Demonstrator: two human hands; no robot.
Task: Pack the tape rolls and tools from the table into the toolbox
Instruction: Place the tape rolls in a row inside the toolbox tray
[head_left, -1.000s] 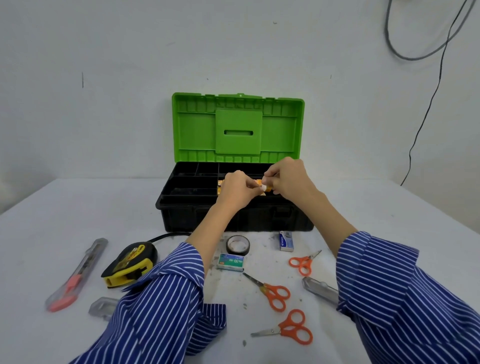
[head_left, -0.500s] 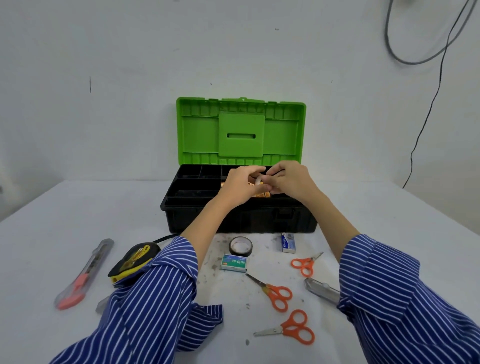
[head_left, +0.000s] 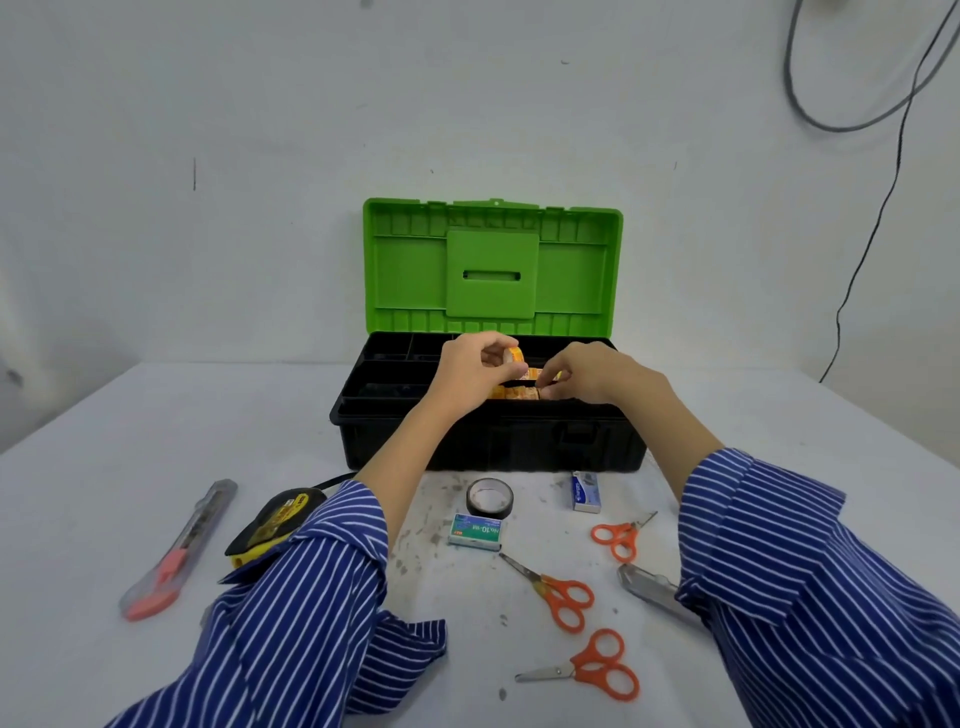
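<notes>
White table (head_left: 156, 415): over the toolbox (head_left: 488, 441), left hand (head_left: 470, 366) pinches a yellow tape roll (head_left: 514, 356), right hand (head_left: 592, 371) curled beside.

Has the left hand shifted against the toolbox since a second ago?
Yes. The left hand, pinching a small yellow tape roll, has risen and drawn left, away from the right hand, over the toolbox tray.
</notes>
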